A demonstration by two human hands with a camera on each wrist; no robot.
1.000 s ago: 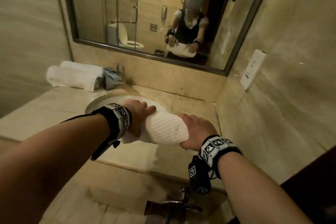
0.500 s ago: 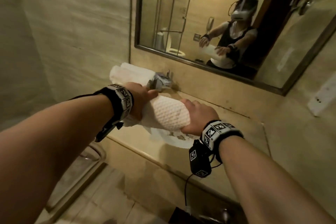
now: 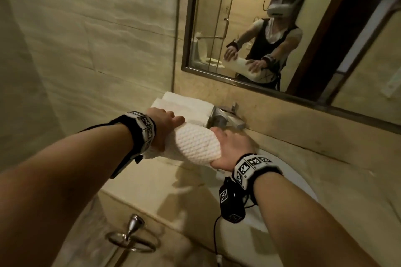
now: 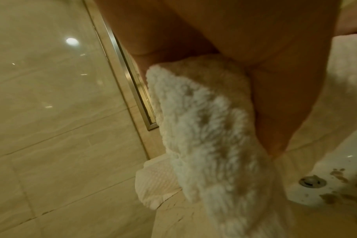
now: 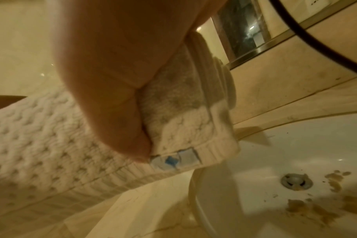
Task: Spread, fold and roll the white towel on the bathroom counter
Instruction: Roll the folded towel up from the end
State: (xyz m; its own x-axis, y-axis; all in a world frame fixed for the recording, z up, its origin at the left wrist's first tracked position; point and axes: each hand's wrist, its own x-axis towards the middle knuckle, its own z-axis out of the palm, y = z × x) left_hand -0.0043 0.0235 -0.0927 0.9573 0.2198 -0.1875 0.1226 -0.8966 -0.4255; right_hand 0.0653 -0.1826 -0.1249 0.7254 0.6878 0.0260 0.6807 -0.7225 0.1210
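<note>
Head view: faucet (image 3: 223, 118) beyond rolled towel (image 3: 195, 144).

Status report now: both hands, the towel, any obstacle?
Left hand and right hand grip rolled white towel by its ends. Held above counter. Faucet close behind.

We count two hands (image 3: 165, 123), three rolled white towels (image 3: 195, 143), one sink (image 3: 288, 182), one tap (image 3: 221, 118), one mirror (image 3: 238, 28) and one metal ring (image 3: 132, 238) at 6 o'clock below the counter (image 3: 152, 180).
</note>
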